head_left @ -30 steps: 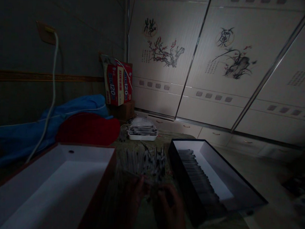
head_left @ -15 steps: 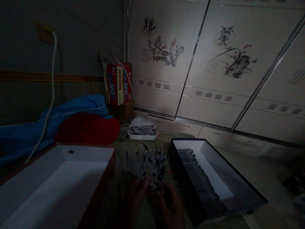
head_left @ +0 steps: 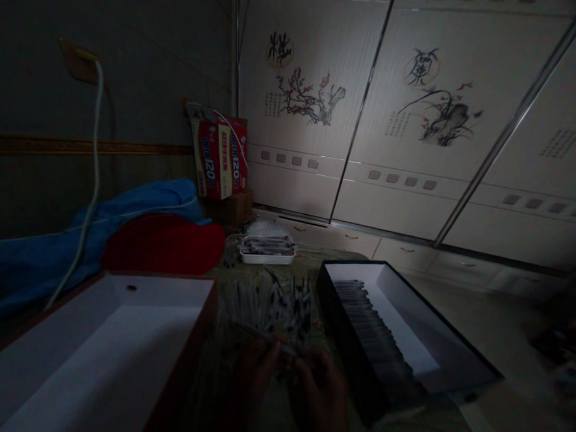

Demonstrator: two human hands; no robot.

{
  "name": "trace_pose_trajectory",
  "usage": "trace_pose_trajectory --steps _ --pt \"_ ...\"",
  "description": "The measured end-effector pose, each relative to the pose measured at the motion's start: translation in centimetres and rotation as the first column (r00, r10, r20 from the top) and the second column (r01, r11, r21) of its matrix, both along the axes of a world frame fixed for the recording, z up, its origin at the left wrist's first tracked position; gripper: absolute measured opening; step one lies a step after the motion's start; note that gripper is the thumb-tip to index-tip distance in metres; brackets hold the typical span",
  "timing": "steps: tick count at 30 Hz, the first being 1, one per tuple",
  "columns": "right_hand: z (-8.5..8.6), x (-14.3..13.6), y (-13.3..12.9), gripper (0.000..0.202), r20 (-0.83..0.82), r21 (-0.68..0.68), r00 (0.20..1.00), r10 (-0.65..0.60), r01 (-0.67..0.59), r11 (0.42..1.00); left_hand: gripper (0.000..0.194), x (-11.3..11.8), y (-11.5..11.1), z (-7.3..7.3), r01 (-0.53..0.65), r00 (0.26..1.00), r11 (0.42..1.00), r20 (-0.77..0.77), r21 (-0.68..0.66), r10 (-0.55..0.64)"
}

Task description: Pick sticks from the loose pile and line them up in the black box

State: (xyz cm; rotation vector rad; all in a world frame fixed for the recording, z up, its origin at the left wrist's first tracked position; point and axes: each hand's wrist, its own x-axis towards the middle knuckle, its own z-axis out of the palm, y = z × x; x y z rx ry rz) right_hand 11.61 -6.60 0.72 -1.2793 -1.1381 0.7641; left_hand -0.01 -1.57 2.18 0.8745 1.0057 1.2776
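Low in the middle of the dim view, my left hand (head_left: 258, 367) is closed on the barrel of a slim pen (head_left: 256, 331), which slants down to the right. My right hand (head_left: 320, 384) pinches at the pen's right end, close by the left fingertips; the light is too poor to show the exact grip there. Just beyond the hands, many clear pen parts (head_left: 251, 300) and dark-tipped pieces lie side by side on the table. To the right, a dark-edged box (head_left: 428, 331) holds a long row of pens (head_left: 366, 326) along its left side.
At the left stands a red-edged box (head_left: 159, 322) with a white inside. A white tray (head_left: 267, 259) of thin rods sits at the table's far end. Behind are a red cushion-like thing (head_left: 164, 242), blue cloth (head_left: 142, 201), a hanging white cable (head_left: 95, 152) and a red carton (head_left: 221, 157).
Both hands stay on the pen in nearly the same place, with only slight finger movement. The whole view has shifted a little.
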Motion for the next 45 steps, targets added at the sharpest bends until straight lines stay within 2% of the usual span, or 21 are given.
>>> trace_pose_trajectory --steps 3,7,9,12,14,18,21,23,28,31,33,35,38,42,45 --pt "-0.6 0.1 0.0 0.024 0.062 0.006 0.998 0.002 -0.003 1.0 0.01 0.0 -0.1 0.1 0.014 1.0 1.0 -0.021 0.024 -0.013" --pt "-1.0 0.4 0.0 0.028 0.198 0.059 0.974 -0.112 0.103 0.993 0.014 0.1 -0.3 -0.2 0.076 0.997 0.996 -0.016 0.044 -0.076" --pt "-0.9 0.4 -0.2 0.026 0.239 0.076 0.96 -0.148 0.134 0.988 0.018 0.2 -0.2 -0.5 0.025 1.0 0.999 -0.009 0.024 -0.025" --pt "-0.5 0.3 -0.4 0.027 0.271 0.074 0.954 -0.129 0.113 0.991 0.019 0.1 0.0 -0.8 -0.061 0.998 0.998 -0.003 0.005 0.061" --pt "-0.5 0.3 -0.6 0.028 0.296 0.078 0.947 -0.123 0.105 0.991 0.018 0.1 0.1 -1.1 -0.051 0.998 0.998 -0.018 0.03 0.052" --pt "-1.1 0.7 -0.6 0.032 0.368 0.142 0.919 -0.142 0.095 0.985 0.021 -0.1 0.2 -1.4 0.046 0.991 0.994 -0.133 0.098 -0.032" --pt "-1.3 0.8 -0.5 0.036 0.428 0.16 0.889 -0.164 0.105 0.982 0.022 -0.3 0.5 -1.4 0.026 0.971 0.991 -0.239 0.134 0.006" --pt "-1.0 0.5 -0.4 0.037 0.422 0.127 0.893 -0.156 0.112 0.986 0.023 -0.5 0.6 -1.4 0.012 0.959 0.99 -0.282 0.138 0.027" --pt "-0.5 -0.1 -0.3 0.04 0.366 0.078 0.93 -0.036 0.007 0.997 0.026 -0.4 0.4 -2.1 0.011 0.959 0.99 -0.281 0.143 0.03" --pt "-1.5 0.1 -0.3 0.039 0.363 0.07 0.923 -0.128 0.11 0.992 0.03 -0.3 0.4 -2.7 0.014 0.969 0.992 -0.247 0.122 0.017" --pt "-2.1 0.2 -0.4 0.039 0.36 0.017 0.921 -0.148 0.152 0.988 0.033 -0.3 0.4 -2.7 -0.006 0.972 0.994 -0.234 0.111 0.032" --pt "-2.2 0.3 -0.4 0.04 0.343 -0.039 0.936 -0.072 0.091 0.995 0.034 -0.4 0.4 -2.6 -0.036 0.971 0.993 -0.232 0.112 0.062" --pt "-1.4 0.3 -0.4 0.038 0.308 -0.034 0.951 0.037 -0.028 0.999 0.033 -0.5 0.2 -2.4 0.005 0.964 0.991 -0.265 0.132 0.03" --pt "-0.6 0.3 -0.5 0.035 0.308 0.026 0.95 -0.06 0.055 0.998 0.028 -0.6 0.0 -2.0 -0.003 0.946 0.986 -0.321 0.166 0.056" --pt "-0.8 0.1 -0.5 0.033 0.29 0.023 0.956 -0.052 0.048 0.999 0.028 -0.6 -0.2 -1.4 -0.023 0.942 0.989 -0.327 0.146 0.07"
